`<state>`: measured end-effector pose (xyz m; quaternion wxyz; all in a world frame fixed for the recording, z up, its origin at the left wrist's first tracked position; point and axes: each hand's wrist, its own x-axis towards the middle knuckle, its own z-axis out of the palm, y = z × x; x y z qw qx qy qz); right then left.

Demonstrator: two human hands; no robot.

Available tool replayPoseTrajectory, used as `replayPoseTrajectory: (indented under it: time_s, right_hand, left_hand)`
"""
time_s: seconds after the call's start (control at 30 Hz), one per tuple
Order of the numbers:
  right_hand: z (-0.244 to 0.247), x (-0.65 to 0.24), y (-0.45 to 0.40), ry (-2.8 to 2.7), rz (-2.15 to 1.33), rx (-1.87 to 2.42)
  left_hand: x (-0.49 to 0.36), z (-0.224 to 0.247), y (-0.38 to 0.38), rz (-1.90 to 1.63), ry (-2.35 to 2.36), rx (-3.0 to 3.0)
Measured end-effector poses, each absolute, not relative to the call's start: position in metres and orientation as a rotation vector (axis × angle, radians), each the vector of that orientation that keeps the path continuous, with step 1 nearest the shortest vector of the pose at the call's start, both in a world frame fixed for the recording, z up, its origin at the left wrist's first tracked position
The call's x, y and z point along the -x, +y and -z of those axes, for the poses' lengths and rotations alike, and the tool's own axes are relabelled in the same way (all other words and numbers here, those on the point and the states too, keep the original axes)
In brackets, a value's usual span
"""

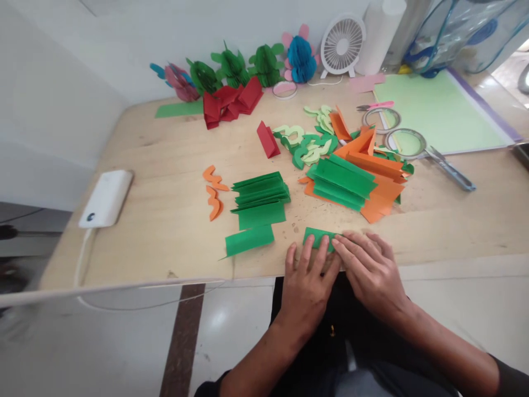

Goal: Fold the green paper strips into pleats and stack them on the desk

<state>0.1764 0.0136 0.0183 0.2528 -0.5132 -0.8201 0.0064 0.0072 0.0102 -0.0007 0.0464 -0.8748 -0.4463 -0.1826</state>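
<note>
1. We had a small green paper strip (316, 232) lying flat at the table's near edge, partly hidden beneath our fingers.
2. Our left hand (306, 292) lay on it palm down, fingers slightly spread; our right hand (374, 273) covered its right end, fingers extended close together. Neither visibly gripped anything, though we could not tell where the right thumb was.
3. Left of our hands lay a loose green piece (250, 240), with a green stack (262, 190) just beyond; farther right, folded green sheets (343, 182) overlapped orange paper (382, 198).
4. Under everything we saw a pale wooden table (152, 165), grained and lightly marked, bearing a white device (106, 198) with a cable at its left side.
5. Behind, paper figures (266, 66) and a white fan (343, 45) stood along a pale wall (103, 49).
6. Below, we saw light floor tiles (231, 336) crossed by a dark brown band (182, 342).
</note>
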Motion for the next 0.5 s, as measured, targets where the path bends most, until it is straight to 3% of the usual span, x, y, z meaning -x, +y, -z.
replayPoseTrajectory:
  time_s: [0.5]
  right_hand:
    - [-0.016, -0.177, 0.014, -2.227, 0.045, 1.359]
  left_hand:
    - [0.003, 0.010, -0.007, 0.622, -1.069, 2.760]
